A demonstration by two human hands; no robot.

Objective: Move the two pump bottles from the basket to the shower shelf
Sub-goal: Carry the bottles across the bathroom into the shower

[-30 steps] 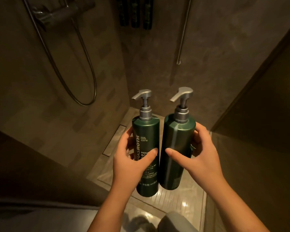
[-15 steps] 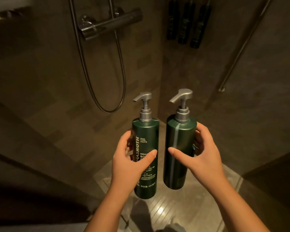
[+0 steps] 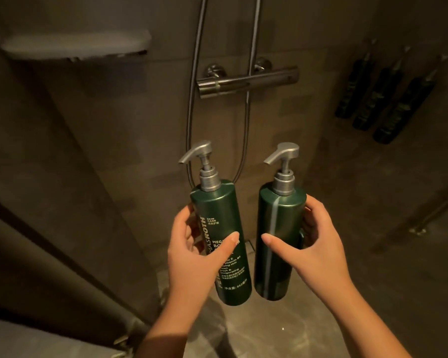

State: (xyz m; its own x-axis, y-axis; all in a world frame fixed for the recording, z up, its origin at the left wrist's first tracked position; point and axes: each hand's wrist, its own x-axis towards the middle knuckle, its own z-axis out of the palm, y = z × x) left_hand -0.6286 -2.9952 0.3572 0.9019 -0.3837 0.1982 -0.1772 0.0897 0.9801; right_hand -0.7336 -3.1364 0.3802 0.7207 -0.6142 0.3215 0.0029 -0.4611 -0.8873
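Observation:
Two dark green pump bottles with silver pump heads are held upright in front of me inside a dim shower stall. My left hand point(image 3: 192, 251) grips the labelled pump bottle point(image 3: 219, 215). My right hand point(image 3: 313, 244) grips the plain pump bottle point(image 3: 278, 228), which has a pale vertical stripe. The bottles are side by side, a narrow gap between them. A pale shower shelf point(image 3: 75, 46) is fixed to the wall at the upper left, well above and left of both bottles. No basket is in view.
A chrome shower mixer bar point(image 3: 247, 82) with hoses point(image 3: 192, 112) hangs on the wall straight ahead. Three dark wall-mounted dispensers point(image 3: 383, 99) sit at the upper right. A metal rail end point(image 3: 422, 226) is at the right, the wet floor point(image 3: 269, 332) below.
The view has swung upward and left, bringing the shower shelf and mixer bar into sight. Both hands keep their grip on the bottles, which have drawn slightly apart.

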